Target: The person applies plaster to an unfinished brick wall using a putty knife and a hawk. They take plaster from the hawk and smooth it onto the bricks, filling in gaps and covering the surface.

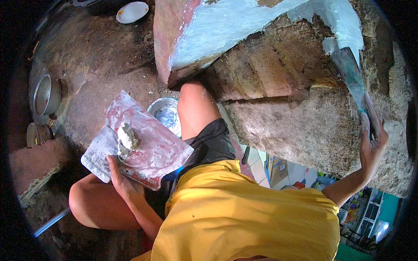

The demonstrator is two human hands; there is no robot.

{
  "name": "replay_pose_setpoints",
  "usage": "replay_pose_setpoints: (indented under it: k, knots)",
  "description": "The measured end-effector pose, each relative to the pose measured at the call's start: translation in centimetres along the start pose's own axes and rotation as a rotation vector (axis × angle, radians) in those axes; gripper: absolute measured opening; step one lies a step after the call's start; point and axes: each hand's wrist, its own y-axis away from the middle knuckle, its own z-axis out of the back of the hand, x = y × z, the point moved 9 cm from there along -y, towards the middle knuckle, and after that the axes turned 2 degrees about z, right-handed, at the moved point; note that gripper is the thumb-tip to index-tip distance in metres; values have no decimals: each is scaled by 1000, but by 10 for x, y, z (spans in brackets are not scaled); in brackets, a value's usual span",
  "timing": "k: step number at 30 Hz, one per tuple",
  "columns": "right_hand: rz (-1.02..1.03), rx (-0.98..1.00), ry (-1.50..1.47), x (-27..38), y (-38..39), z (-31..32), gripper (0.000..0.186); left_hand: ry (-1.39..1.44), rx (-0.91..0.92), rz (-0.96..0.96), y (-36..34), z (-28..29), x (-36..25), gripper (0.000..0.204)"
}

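Holding in the left hand, thumb on top and fingers mostly hidden below, a flat red-pink board smeared with white, together with a pale grey-white flat plate with rounded corners. On the board, just beyond the left thumb, a lumpy heap of white paste. Gripping in the right hand, fingers stretched along the handle, a broad metal putty knife, blade end against a fresh-looking white coat.

Just beyond the left hand, partly hidden by board and knee, a round white bucket with whitish, blue-tinged matter inside. Farther off, leftward of the same hand, a round silver metal pot and, nearer, a smaller dull metal vessel; contents of both impossible to tell. Well beyond the left hand, a round white plate with an orange floral print.

Around the left hand, a rough brown earthen surface. Beside and below the right hand, a coarse, uneven earthen wall. Past the right forearm, toward the body, pale floor tiles, a brown cardboard box and a white slatted frame amid colourful clutter.
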Motion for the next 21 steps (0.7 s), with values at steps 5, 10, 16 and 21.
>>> replay_pose_setpoints:
  k: [5, 10, 16, 21]
  knots:
    - [63, -6, 40, 11, -5, -2, 31, 8, 14, -11, -2, 3, 2, 46]
    - [66, -23, 6, 17, -6, -1, 30, -4, -10, 1, -4, 5, 3, 47]
    - [25, -69, 15, 15, -7, 5, 28, -79, -37, -29, -5, 7, 4, 58]
    - [-6, -120, -28, 15, -3, 13, 27, -77, -32, -19, -5, 9, 5, 60]
